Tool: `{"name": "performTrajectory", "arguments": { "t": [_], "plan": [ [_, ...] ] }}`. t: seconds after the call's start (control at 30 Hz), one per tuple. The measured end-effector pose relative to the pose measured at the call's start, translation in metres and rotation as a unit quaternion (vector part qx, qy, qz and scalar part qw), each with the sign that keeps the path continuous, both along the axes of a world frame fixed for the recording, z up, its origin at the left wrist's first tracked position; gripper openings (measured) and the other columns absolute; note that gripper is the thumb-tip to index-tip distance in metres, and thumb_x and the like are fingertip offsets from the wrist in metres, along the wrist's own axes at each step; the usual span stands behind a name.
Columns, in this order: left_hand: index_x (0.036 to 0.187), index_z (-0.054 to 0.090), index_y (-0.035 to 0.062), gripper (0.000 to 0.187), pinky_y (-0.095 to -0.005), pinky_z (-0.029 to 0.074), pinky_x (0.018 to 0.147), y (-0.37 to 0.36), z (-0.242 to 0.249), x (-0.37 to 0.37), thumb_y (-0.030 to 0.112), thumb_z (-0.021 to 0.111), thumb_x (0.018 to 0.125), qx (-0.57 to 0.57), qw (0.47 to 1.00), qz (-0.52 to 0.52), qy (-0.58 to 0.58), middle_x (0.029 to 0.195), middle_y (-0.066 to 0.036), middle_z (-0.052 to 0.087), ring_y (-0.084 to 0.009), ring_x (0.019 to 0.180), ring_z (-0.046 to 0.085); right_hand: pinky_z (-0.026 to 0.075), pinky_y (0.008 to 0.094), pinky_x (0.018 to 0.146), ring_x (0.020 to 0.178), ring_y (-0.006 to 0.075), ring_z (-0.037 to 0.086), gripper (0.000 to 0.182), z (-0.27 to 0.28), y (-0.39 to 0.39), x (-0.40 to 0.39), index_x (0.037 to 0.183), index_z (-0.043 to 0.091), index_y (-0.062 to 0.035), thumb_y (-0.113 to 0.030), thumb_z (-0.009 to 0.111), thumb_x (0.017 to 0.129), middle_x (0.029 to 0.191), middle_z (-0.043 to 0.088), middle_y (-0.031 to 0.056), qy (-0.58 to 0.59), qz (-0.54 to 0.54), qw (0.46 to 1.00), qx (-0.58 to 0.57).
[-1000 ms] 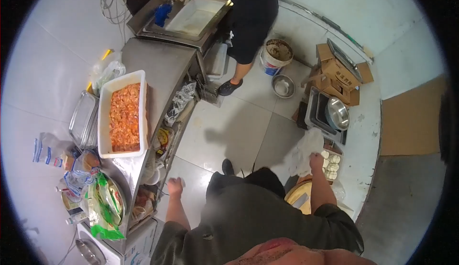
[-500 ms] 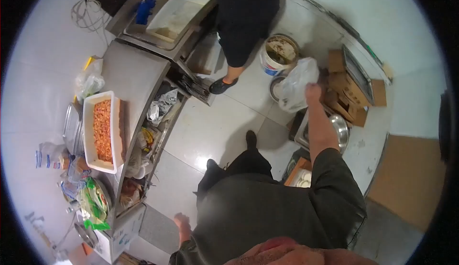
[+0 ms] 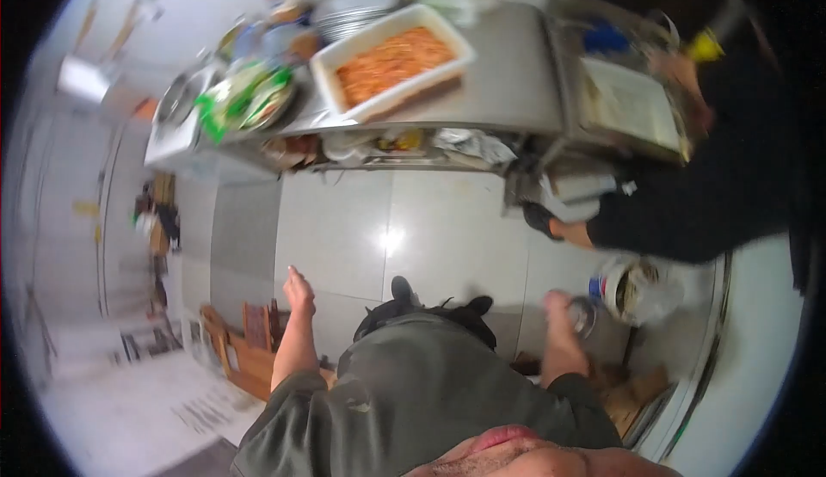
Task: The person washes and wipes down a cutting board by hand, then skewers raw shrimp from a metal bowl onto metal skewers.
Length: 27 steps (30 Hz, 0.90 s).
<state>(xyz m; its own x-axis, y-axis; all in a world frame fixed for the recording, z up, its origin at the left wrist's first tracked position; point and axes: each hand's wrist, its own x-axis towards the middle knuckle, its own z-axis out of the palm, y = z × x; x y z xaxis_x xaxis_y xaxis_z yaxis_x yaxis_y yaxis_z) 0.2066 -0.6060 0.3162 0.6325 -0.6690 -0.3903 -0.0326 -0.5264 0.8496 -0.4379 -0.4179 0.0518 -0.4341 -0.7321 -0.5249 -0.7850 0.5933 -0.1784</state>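
My left hand (image 3: 298,291) hangs in the air over the floor, holding nothing, its fingers loosely apart. My right hand (image 3: 557,303) is smeared by motion; no object shows in it. Close beside it on the floor is a small round metal bowl (image 3: 582,317). A white bucket (image 3: 609,286) stands just right of that, with a clear plastic bag (image 3: 658,298) over its opening, apart from my hand. Across the floor, a white tub (image 3: 465,54) full of orange-red chopped food (image 3: 396,62) rests on the steel counter (image 3: 516,64).
Another person (image 3: 705,184) in dark clothes works at the right-hand station, near a pale tray (image 3: 632,107). A green-and-white package (image 3: 245,98) and stacked metal trays (image 3: 360,8) lie on the counter. Foil (image 3: 473,143) fills part of the shelf below. A wooden chair (image 3: 245,352) stands left.
My view has swung left, bringing the counter in front of me. The plastic bag has left my right hand and is at the bucket. My left hand has come forward.
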Motion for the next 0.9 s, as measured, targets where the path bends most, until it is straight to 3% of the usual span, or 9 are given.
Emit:
{"name": "performTrajectory", "arguments": {
  "t": [0.03, 0.1, 0.13, 0.23, 0.4, 0.57, 0.63, 0.77, 0.9],
  "plan": [
    [0.069, 0.045, 0.0118, 0.045, -0.0272, 0.03, 0.046, 0.007, 0.0, 0.007, 0.047, 0.039, 0.096, 0.006, 0.994, 0.037, 0.101, 0.055, 0.002, 0.035, -0.0119, 0.048, 0.035, 0.05, 0.0383, 0.067, 0.075, 0.0256, 0.06, 0.023, 0.017, -0.035, 0.061, 0.095, 0.065, -0.0024, -0.018, 0.053, 0.085, 0.086, 0.066, 0.0116, -0.235, -0.268, 0.933, -0.05],
    [0.075, 0.047, 0.0115, 0.048, -0.0303, 0.036, 0.053, 0.012, 0.01, 0.005, 0.054, 0.037, 0.094, -0.004, 0.958, 0.128, 0.257, 0.062, -0.001, 0.041, -0.0159, 0.055, 0.041, 0.049, 0.0382, 0.061, 0.065, 0.0214, 0.058, 0.025, 0.079, -0.104, 0.184, 0.099, 0.063, -0.001, -0.018, 0.056, 0.083, 0.079, 0.065, 0.0092, -0.387, -0.311, 0.864, -0.08],
    [0.079, 0.047, 0.011, 0.05, -0.0321, 0.039, 0.056, 0.011, 0.021, -0.005, 0.058, 0.037, 0.093, -0.016, 0.932, 0.188, 0.309, 0.066, -0.002, 0.044, -0.0177, 0.059, 0.044, 0.05, 0.0348, 0.069, 0.074, 0.0212, 0.061, 0.036, 0.066, -0.127, 0.225, 0.115, 0.056, 0.002, -0.015, 0.058, 0.083, 0.088, 0.066, 0.0133, -0.332, -0.121, 0.931, -0.098],
    [0.098, 0.049, 0.0032, 0.066, -0.035, 0.042, 0.067, 0.008, 0.009, 0.01, 0.067, 0.034, 0.088, -0.093, 0.853, 0.091, 0.505, 0.083, -0.007, 0.052, -0.0213, 0.075, 0.049, 0.037, 0.04, 0.1, 0.122, 0.0342, 0.045, 0.057, 0.257, -0.202, 0.36, 0.132, 0.043, -0.0004, -0.022, 0.062, 0.083, 0.132, 0.045, 0.0217, -0.356, 0.212, 0.887, -0.206],
    [0.132, 0.037, -0.0013, 0.086, -0.0399, 0.038, 0.098, -0.064, 0.085, -0.044, 0.071, 0.027, 0.087, -0.059, 0.75, -0.147, 0.642, 0.128, -0.015, 0.047, -0.0283, 0.119, 0.045, 0.032, 0.0476, 0.102, 0.119, 0.0358, 0.044, 0.039, 0.332, -0.267, 0.465, 0.116, 0.055, -0.0019, -0.023, 0.058, 0.083, 0.126, 0.049, 0.02, -0.281, 0.419, 0.749, -0.43],
    [0.145, 0.019, 0.0024, 0.091, -0.043, 0.018, 0.11, -0.098, 0.104, -0.048, 0.072, 0.027, 0.086, 0.032, 0.688, -0.461, 0.559, 0.145, -0.014, 0.031, -0.0273, 0.135, 0.027, 0.047, 0.0418, 0.082, 0.092, 0.0317, 0.06, 0.02, 0.332, -0.287, 0.418, 0.101, 0.058, -0.0008, -0.013, 0.055, 0.085, 0.095, 0.062, 0.0151, -0.246, 0.194, 0.824, -0.472],
    [0.141, 0.029, 0.0024, 0.082, -0.0431, 0.029, 0.104, -0.109, 0.093, -0.058, 0.064, 0.037, 0.088, 0.062, 0.646, -0.516, 0.559, 0.141, -0.016, 0.036, -0.0296, 0.126, 0.039, 0.049, 0.0385, 0.072, 0.082, 0.032, 0.063, 0.016, 0.37, -0.284, 0.383, 0.098, 0.059, -0.0007, -0.011, 0.053, 0.088, 0.085, 0.063, 0.0157, -0.304, -0.011, 0.85, -0.43],
    [0.123, 0.047, -0.0022, 0.051, -0.0362, 0.046, 0.085, -0.142, 0.034, -0.055, 0.038, 0.053, 0.092, 0.119, 0.762, -0.493, 0.402, 0.11, -0.015, 0.06, -0.0253, 0.096, 0.06, 0.049, 0.0375, 0.078, 0.093, 0.0327, 0.06, 0.028, 0.456, -0.231, 0.244, 0.108, 0.055, 0.0029, 0.002, 0.056, 0.08, 0.106, 0.06, 0.0174, 0.307, 0.134, 0.69, -0.642],
    [0.108, 0.059, -0.0065, 0.049, -0.0355, 0.048, 0.086, -0.165, -0.1, 0.034, 0.036, 0.06, 0.084, 0.137, 0.815, -0.555, -0.093, 0.102, -0.023, 0.065, -0.0311, 0.097, 0.063, 0.047, 0.0374, 0.074, 0.082, 0.0266, 0.057, 0.019, 0.557, -0.107, 0.141, 0.096, 0.058, -0.0026, -0.01, 0.042, 0.09, 0.093, 0.06, 0.0139, 0.756, -0.045, 0.511, -0.407]
  ]
}}
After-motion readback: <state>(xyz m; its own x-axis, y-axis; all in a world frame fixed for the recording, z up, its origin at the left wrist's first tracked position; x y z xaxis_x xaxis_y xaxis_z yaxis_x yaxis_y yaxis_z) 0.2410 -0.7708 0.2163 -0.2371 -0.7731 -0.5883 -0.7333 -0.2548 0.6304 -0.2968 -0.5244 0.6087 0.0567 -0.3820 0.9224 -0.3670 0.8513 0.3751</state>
